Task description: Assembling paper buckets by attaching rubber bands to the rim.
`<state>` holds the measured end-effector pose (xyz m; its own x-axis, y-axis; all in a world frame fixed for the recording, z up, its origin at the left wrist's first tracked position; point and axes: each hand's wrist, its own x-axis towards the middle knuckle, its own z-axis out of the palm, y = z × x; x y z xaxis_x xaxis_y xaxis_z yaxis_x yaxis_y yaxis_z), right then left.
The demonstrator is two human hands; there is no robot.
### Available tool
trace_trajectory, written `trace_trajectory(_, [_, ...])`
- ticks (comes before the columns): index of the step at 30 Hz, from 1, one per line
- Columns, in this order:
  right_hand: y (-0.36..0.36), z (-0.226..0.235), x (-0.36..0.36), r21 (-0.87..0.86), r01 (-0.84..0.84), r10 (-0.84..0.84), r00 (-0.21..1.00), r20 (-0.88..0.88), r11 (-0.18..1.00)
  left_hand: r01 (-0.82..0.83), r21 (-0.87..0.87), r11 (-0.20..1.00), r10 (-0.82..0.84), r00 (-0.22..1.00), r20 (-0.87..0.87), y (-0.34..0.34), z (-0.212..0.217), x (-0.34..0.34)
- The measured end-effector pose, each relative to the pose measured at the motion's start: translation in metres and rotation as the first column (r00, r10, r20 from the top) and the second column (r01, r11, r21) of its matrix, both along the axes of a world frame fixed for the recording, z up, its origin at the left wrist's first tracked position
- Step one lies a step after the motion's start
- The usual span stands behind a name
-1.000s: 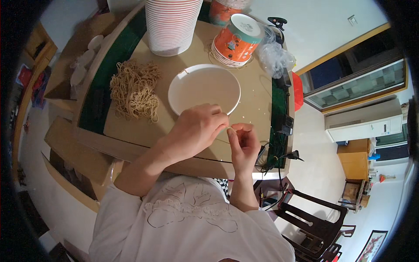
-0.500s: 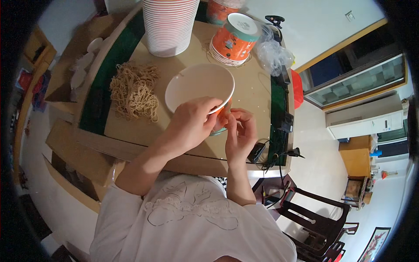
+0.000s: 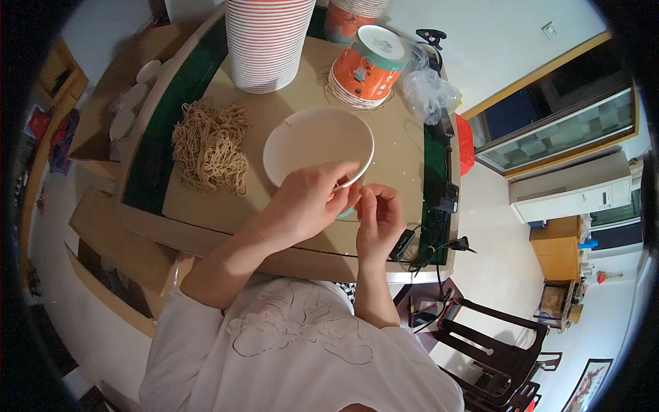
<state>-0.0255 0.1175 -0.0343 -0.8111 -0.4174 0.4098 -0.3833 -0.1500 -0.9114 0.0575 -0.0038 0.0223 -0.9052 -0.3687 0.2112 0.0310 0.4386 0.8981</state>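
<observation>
**Two hands at the rim of a white paper bowl**

One white bowl (image 3: 312,141) is tipped up at the near middle of the surface (image 3: 401,158), its open side facing the camera. The left hand (image 3: 309,199) grips its lower rim, fingers (image 3: 341,172) curled over the edge. The right hand (image 3: 379,214) sits just beside it, fingertips pinched together on something too small to identify, close to the same rim. Behind the bowl stand one tall stack of striped cups (image 3: 264,41) and one orange printed tub (image 3: 367,65) lying on its side; a second orange tub (image 3: 347,17) is partly visible behind it. One heap of tan rubber bands (image 3: 209,147) lies to the left, and one crumpled clear plastic bag (image 3: 429,89) to the right. Half a second earlier the bowl lay a little farther from the person; it is now drawn closer, and both hands have closed in on its rim.
</observation>
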Motion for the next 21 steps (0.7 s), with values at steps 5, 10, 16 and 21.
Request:
trace_trajectory(5, [0.004,0.012,0.002,-0.119,-0.12,0.159,0.894,0.418,0.986,-0.013,-0.12,0.993,-0.005,0.989,-0.148,0.002,-0.003,-0.002])
trace_trajectory(10, [0.006,0.009,-0.002,-0.22,-0.235,0.32,0.76,0.565,0.947,0.01,-0.182,0.983,-0.044,0.981,-0.186,0.002,-0.001,-0.004])
trace_trajectory(16, [0.011,0.014,-0.006,-0.287,-0.301,0.415,0.623,0.663,0.909,0.009,-0.216,0.976,-0.054,0.977,-0.207,0.001,-0.004,-0.006])
trace_trajectory(21, [0.016,0.011,-0.007,-0.377,-0.34,0.508,0.557,0.657,0.861,0.01,-0.221,0.975,-0.056,0.977,-0.204,0.0,-0.006,-0.008])
